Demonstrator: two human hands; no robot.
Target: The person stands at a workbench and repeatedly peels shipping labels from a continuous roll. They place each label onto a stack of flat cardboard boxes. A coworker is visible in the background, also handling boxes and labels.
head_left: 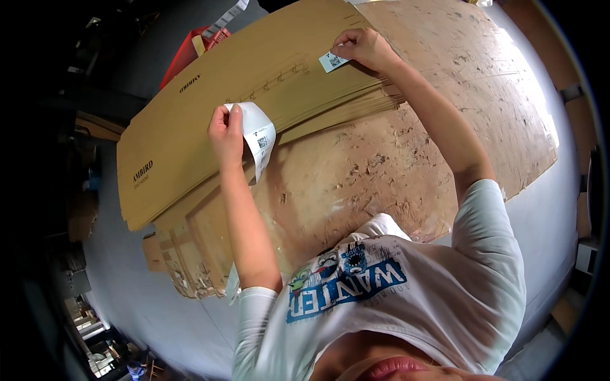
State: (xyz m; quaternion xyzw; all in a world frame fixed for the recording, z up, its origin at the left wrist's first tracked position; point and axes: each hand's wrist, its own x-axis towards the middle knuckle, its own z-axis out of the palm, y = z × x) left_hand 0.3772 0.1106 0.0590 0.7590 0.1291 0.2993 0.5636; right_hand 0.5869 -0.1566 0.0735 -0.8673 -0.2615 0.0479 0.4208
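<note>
A stack of flat brown cardboard boxes (171,136) lies across the left and far part of the table, with dark print on the top one. My left hand (227,134) is closed on a curling strip of white labels (257,130), held over the stack's near edge; a square code shows on the strip. Farther off to the right, my right hand (363,49) pinches a single white label (332,61) with a square code. That label lies at the top box's surface near its far right end; whether it is stuck down I cannot tell.
The stack rests on a worn tabletop (381,165) with a scuffed, torn brown covering. Behind the stack stands a red bin (184,58) with a white strip (229,14) above it. Grey floor (190,330) surrounds the table.
</note>
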